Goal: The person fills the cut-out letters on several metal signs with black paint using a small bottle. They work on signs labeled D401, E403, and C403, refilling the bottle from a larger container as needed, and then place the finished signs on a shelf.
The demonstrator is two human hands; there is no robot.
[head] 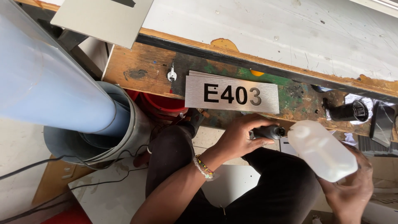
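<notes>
Brushed silver metal sign plate [232, 95] is laid on the wooden bench [137, 66], untouched. Below it, a black tube [269, 132] is gripped by the left hand [238, 139]; right of the tube, a cloudy plastic bottle [321, 150] is clasped by the right hand [352, 188].

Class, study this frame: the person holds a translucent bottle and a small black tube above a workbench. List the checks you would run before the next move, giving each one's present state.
1. Left hand grips the black tube: ok.
2. Right hand holds the translucent bottle from beneath: ok.
3. Bottle neck meets the tube's tip: cannot tell.
4. Brushed metal sign plate lies flat on the workbench: ok.
5. Plate free of both hands: ok.
6. Bottle contents level: cannot tell.
</notes>
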